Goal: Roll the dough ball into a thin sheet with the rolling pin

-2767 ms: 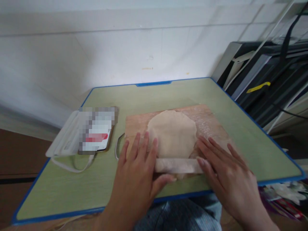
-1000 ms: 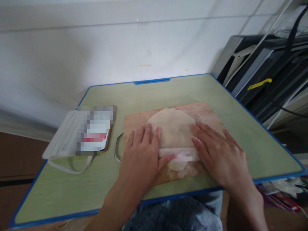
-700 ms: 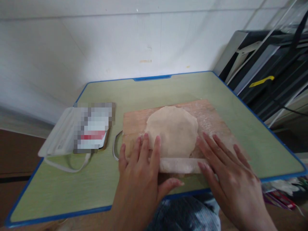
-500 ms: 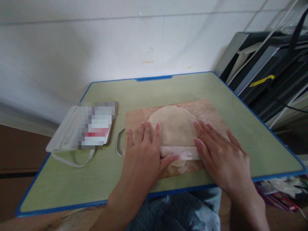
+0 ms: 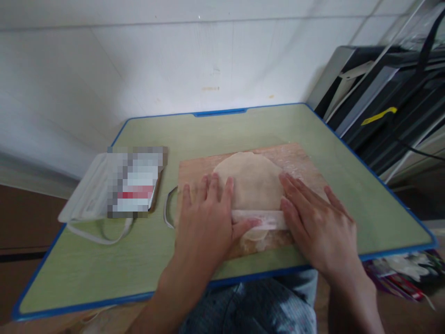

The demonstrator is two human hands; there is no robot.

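A round, thin sheet of dough (image 5: pixel 253 181) lies on a floured wooden board (image 5: pixel 194 168). Across its near part rests a white rolling pin (image 5: pixel 271 220), and a small lip of dough shows on the near side of it. My left hand (image 5: pixel 208 222) lies flat over the pin's left end, fingers stretched forward and thumb along the pin. On the pin's right end my right hand (image 5: pixel 316 218) presses with straight fingers angled to the left. Both palms hide the ends of the pin. Neither hand is wrapped round it.
The board sits on a green folding table (image 5: pixel 86 269) with a blue edge. To the left a phone (image 5: pixel 137 181) lies by a white pouch (image 5: pixel 86 190) with a strap. A metal handle (image 5: pixel 167 208) sticks out at the board's left. Dark flat items (image 5: pixel 382 106) lean at the right.
The whole view has shifted slightly, so things sit a little further left. Both hands stay flat on the rolling pin, and the pin's place on the dough looks nearly the same.
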